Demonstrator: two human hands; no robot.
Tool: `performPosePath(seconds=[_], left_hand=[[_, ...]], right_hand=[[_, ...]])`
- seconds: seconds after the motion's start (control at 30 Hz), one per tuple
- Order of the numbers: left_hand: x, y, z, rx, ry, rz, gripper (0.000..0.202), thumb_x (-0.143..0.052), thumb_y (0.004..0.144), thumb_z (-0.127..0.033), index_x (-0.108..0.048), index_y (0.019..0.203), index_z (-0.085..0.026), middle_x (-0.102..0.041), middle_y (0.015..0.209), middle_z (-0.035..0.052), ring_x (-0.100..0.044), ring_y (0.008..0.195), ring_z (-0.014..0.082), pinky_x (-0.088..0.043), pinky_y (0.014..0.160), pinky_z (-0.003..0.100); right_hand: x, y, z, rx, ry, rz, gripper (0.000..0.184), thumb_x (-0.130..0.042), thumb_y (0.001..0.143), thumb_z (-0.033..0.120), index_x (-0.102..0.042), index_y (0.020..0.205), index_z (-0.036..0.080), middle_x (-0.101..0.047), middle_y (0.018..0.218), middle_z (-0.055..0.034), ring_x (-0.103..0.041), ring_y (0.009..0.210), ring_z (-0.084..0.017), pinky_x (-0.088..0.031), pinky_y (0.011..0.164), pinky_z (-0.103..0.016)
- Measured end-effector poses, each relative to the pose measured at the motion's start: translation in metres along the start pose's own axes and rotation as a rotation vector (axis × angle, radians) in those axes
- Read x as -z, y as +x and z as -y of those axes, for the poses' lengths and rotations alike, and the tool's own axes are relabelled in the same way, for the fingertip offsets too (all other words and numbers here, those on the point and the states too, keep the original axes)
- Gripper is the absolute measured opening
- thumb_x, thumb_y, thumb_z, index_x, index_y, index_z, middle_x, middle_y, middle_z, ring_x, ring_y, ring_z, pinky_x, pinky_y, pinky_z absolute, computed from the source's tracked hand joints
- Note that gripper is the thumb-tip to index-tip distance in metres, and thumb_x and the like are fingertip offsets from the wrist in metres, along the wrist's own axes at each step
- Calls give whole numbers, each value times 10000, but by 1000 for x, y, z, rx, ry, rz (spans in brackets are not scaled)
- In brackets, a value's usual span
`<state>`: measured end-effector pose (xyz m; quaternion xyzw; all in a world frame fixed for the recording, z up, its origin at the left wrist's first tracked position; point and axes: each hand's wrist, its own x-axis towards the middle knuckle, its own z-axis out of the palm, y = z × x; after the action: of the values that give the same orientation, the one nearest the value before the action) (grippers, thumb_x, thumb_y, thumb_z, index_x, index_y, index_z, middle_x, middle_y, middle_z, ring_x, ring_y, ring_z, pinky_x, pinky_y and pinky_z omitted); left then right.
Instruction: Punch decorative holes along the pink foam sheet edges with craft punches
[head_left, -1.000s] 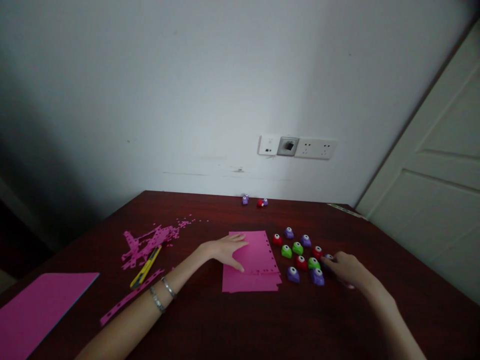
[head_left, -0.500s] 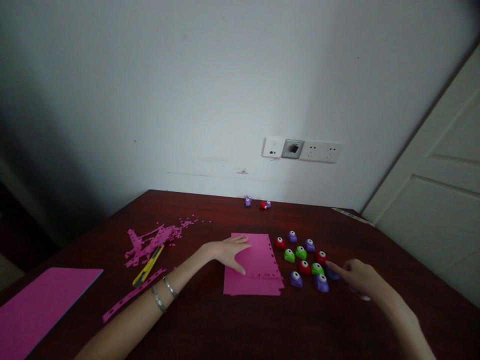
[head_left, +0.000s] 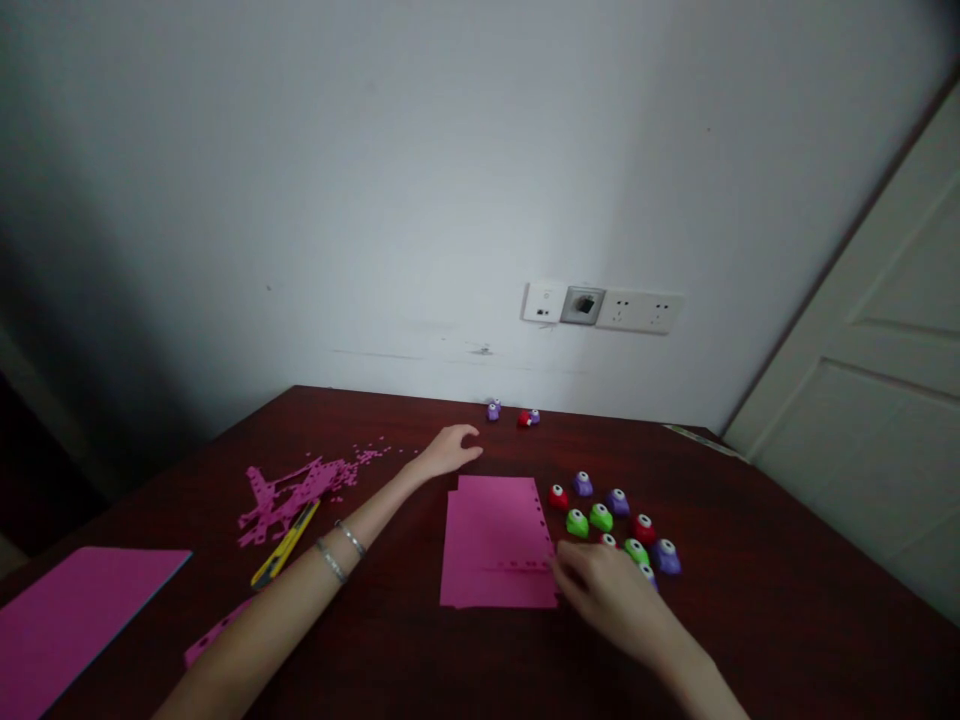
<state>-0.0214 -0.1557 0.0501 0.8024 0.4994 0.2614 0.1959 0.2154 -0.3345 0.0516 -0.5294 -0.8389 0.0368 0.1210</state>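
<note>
A pink paper sheet [head_left: 491,540] with punched holes along its right edge lies on the dark red table [head_left: 750,600]. My right hand [head_left: 604,595] rests at the sheet's lower right corner, fingers curled, covering a punch or two; what it holds is hidden. My left hand [head_left: 448,450] reaches past the sheet's top left corner, fingers loosely bent over the bare table, holding nothing. Several small red, green and purple craft punches [head_left: 611,520] cluster right of the sheet. Two bangles circle my left wrist.
Pink paper scraps [head_left: 300,485] and a yellow utility knife [head_left: 285,545] lie at the left. A second pink sheet [head_left: 75,620] sits at the near left corner. Small punches [head_left: 514,414] stand by the wall. A door [head_left: 877,400] is at the right.
My left hand lifted off the pink sheet and moved forward toward the far punches. My right hand slid left from the cluster's right side to the sheet's lower right corner.
</note>
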Motion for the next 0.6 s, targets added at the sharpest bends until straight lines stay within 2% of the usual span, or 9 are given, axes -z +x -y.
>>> performPosePath(seconds=[0.13, 0.27, 0.4, 0.53, 0.6], left_hand=[[-14, 62, 12, 95, 25, -81, 381, -598, 752, -295, -594, 1078, -97, -638, 1083, 119, -594, 992, 213, -436, 836, 264], [-27, 107, 20, 182, 64, -61, 307, -648, 712, -331, -633, 942, -128, -666, 969, 91, -604, 942, 236, -435, 761, 260], [-40, 126, 23, 247, 84, -14, 354, -699, 679, -353, -623, 933, -118, -647, 973, 103, -592, 916, 241, -445, 751, 296], [-50, 135, 21, 264, 83, -5, 332, -585, 816, -359, -567, 1067, -142, -585, 1082, 84, -564, 955, 200, -459, 815, 368], [-55, 138, 21, 284, 91, -26, 351, -638, 769, -343, -577, 1066, -166, -587, 1098, 85, -535, 1020, 217, -433, 847, 355]], right_hand=[[-12, 0, 15, 113, -14, 26, 267, -384, 910, 225, -527, 686, 193, -647, 668, -7, -584, 575, -134, -245, 541, -281], [-19, -1, 19, 156, -55, 32, 211, -429, 885, 198, -525, 697, 197, -649, 676, 8, -585, 575, -135, -221, 531, -290], [-21, -2, 20, 171, -44, 32, 192, -445, 869, 183, -519, 692, 197, -651, 673, 16, -582, 569, -125, -213, 523, -288], [-20, -1, 19, 173, -43, 35, 185, -453, 864, 193, -521, 692, 195, -658, 677, 16, -578, 560, -121, -209, 519, -286], [-20, -1, 19, 172, -44, 36, 189, -452, 866, 192, -521, 690, 194, -657, 673, 17, -576, 556, -119, -209, 520, -286]])
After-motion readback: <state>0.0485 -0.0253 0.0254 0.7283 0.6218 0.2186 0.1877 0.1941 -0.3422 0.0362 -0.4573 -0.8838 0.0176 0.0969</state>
